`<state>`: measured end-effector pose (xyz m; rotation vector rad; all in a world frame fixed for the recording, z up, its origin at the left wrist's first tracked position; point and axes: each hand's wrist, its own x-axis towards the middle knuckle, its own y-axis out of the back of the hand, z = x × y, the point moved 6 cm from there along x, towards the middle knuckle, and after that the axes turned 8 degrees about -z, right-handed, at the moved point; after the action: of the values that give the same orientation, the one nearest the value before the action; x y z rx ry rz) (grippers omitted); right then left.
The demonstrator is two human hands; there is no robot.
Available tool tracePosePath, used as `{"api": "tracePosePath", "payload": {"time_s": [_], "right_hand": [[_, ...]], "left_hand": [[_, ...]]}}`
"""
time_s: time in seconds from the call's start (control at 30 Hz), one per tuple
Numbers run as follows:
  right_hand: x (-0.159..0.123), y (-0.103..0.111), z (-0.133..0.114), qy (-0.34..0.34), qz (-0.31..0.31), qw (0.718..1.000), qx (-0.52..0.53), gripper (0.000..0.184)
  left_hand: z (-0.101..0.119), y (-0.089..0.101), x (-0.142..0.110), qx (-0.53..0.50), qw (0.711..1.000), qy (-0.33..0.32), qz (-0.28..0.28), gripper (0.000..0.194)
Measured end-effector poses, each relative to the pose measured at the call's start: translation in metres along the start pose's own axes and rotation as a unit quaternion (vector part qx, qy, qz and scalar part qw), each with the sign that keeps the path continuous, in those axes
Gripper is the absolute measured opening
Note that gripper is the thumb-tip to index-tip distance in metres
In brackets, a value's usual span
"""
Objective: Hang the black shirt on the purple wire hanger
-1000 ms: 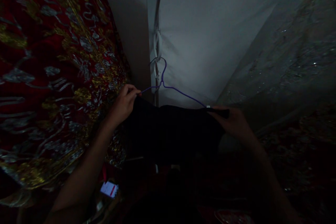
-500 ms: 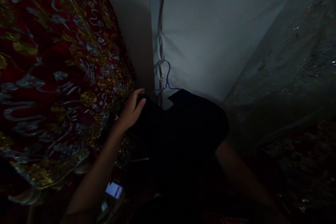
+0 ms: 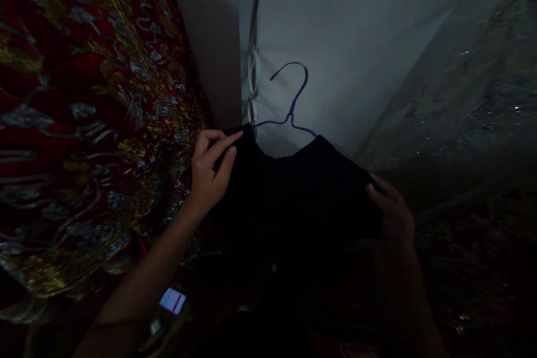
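Note:
A black shirt (image 3: pixel 289 196) hangs on a purple wire hanger (image 3: pixel 291 114), whose hook points up and left, free of the white rings near it. My left hand (image 3: pixel 212 165) has thumb and fingers closed on the shirt's left shoulder beside the neckline. At the opposite side, my right hand (image 3: pixel 392 210) grips the right shoulder near the sleeve, thumb in front. The lower part of the shirt melts into the dark.
White rings (image 3: pixel 254 74) hang in a column by the wall corner. Red cloth with gold and silver embroidery (image 3: pixel 104 123) fills the left. Sheer, glittering fabric (image 3: pixel 461 117) is at the right. A lit phone screen (image 3: pixel 172 301) shows below my left forearm.
The hanger's hook has come away from the white rings and shifted right. My right hand, hidden by the shirt before, now shows gripping its right shoulder. My left hand has moved slightly up.

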<state>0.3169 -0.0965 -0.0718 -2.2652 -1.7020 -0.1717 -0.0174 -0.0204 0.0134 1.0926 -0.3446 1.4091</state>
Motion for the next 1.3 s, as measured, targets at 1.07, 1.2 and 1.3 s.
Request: {"api": "tracePosePath", "payload": {"time_s": [1.07, 1.2, 1.3], "right_hand": [[-0.026, -0.149, 0.145, -0.191, -0.340, 0.885, -0.255, 0.077], [-0.010, -0.159, 0.180, -0.233, -0.292, 0.864, -0.339, 0.058], [-0.021, -0.165, 0.204, -0.250, -0.306, 0.854, -0.339, 0.037]], "left_hand": [[-0.020, -0.058, 0.089, 0.075, 0.940, 0.161, -0.293, 0.031], [-0.022, -0.051, 0.077, 0.110, 0.940, 0.143, -0.290, 0.029], [-0.018, -0.042, 0.066, 0.127, 0.952, 0.085, -0.265, 0.018]]}}
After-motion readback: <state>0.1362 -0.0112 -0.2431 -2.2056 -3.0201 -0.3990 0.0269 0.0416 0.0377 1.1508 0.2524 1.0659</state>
